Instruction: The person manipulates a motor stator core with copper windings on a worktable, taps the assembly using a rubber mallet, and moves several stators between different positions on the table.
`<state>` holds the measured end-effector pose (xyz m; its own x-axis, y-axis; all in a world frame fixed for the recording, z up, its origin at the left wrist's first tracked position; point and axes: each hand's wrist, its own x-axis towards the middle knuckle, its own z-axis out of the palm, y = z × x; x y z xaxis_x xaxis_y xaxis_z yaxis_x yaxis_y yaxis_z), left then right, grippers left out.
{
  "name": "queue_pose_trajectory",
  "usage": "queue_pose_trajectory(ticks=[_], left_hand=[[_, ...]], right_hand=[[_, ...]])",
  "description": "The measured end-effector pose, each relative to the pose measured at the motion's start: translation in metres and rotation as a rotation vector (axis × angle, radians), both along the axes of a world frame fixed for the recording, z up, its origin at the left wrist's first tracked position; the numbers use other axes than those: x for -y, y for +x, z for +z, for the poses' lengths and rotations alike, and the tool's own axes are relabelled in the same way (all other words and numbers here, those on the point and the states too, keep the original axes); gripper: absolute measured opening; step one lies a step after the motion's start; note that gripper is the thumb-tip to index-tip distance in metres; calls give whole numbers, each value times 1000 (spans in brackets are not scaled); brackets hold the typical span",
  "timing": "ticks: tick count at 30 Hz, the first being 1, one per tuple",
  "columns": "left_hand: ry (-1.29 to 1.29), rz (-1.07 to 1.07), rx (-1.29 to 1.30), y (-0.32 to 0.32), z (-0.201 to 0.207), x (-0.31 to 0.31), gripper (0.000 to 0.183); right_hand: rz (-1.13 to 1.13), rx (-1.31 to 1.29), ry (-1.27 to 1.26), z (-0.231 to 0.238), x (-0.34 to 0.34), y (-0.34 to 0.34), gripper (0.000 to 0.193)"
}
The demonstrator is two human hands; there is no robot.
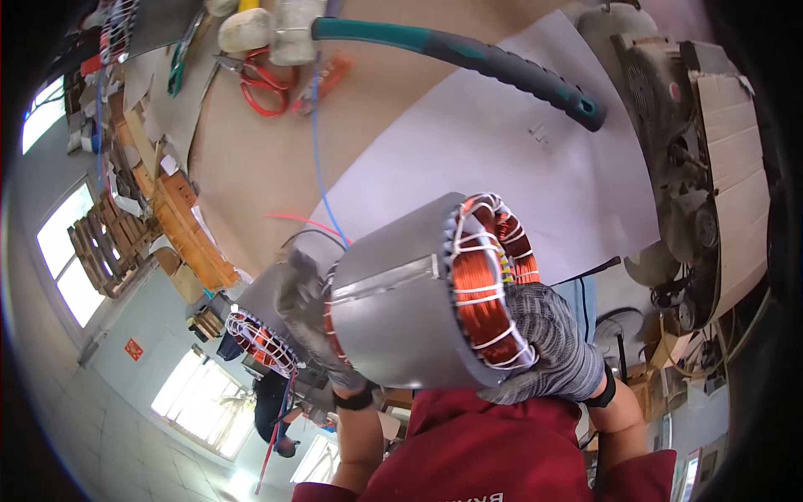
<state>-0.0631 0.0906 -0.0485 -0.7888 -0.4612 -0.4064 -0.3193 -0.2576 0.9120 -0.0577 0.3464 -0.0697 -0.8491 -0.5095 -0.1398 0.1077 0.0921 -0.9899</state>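
Now, right fingers: yours bend round the right-hand end of the stator point(389, 305), your gloved right hand point(556, 347) gripping it by the rim; some tips are hidden.
Left fingers: your gloved left hand point(305, 314) lies against the opposite end, blurred, so you cannot tell how far its fingers bend.
Stator: a grey cylinder lying on its side between your hands, before your maroon shirt point(485, 452); whether anything supports it underneath cannot be told.
Copper windings point(478, 305): bulging from its right end, laced with white cord.
Wires: a blue wire point(317, 142) and a red wire point(293, 217) run beyond its left end.
Second stator point(261, 345): beyond your left hand.
Bench point(242, 176): brown, partly under a white sheet point(502, 134).
Farther out: a green-and-black-handled mallet point(468, 54) and red-handled scissors point(272, 96).
Background: a person in dark clothing point(269, 410), lower left.
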Motion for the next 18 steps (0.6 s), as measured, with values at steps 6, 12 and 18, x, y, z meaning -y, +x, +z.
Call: queue_pose_trajectory(ticks=[6,12,18], left_hand=[[-1117,-756,508,-32,-15,35,55],[-637,-331,328,7,-5,20,58],[-203,-59,218,58,25,-25,60]], right_hand=[[-162,-75,-75,4,17,-11,53],[-473,-139,244,-16,10,6,42],[-347,-98,387,-20,4,-3,35]])
